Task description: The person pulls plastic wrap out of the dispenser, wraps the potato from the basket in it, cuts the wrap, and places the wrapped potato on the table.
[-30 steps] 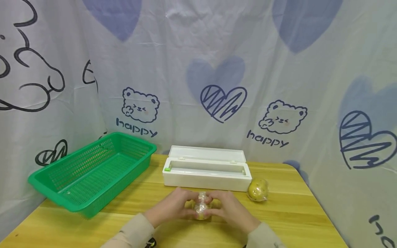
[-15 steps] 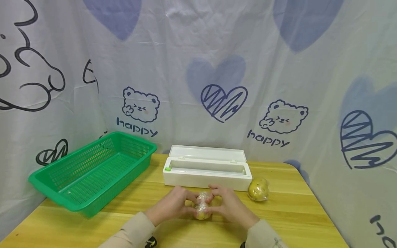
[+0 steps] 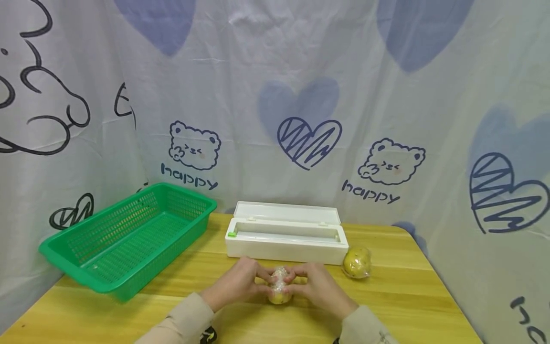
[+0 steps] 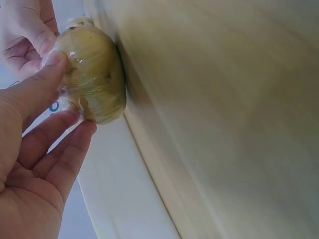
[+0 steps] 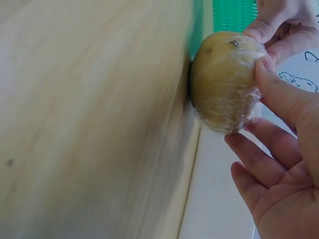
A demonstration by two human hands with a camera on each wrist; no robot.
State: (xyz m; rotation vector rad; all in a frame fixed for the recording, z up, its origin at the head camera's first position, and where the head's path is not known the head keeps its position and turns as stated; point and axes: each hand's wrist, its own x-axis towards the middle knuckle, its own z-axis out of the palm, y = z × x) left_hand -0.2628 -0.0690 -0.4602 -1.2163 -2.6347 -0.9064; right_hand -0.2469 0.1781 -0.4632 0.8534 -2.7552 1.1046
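Note:
A potato (image 3: pixel 280 297) in clear plastic wrap rests on the table between both hands, its film bunched at the top. My left hand (image 3: pixel 240 283) pinches the wrapped potato from the left, thumb nearer me and fingers on the far side. From the right, my right hand (image 3: pixel 319 287) pinches the same film and potato in a mirrored way. Both wrist views show the potato (image 4: pixel 97 74) with film drawn tight and wrinkled around its skin. In the right wrist view, the curled fingers (image 5: pixel 256 162) touch the film at the potato's edge.
A long white cling film box (image 3: pixel 287 249) with its lid raised stands just beyond the hands. To its right, a second wrapped potato (image 3: pixel 357 263) sits on the wooden table (image 3: pixel 408 296). A green plastic basket (image 3: pixel 129 239) stands on the left. A printed curtain (image 3: pixel 258 62) hangs behind.
Both hands stay at the potato and shift their fingers on the film. The right index finger lifted half a second ago and is now back down on the bunched wrap.

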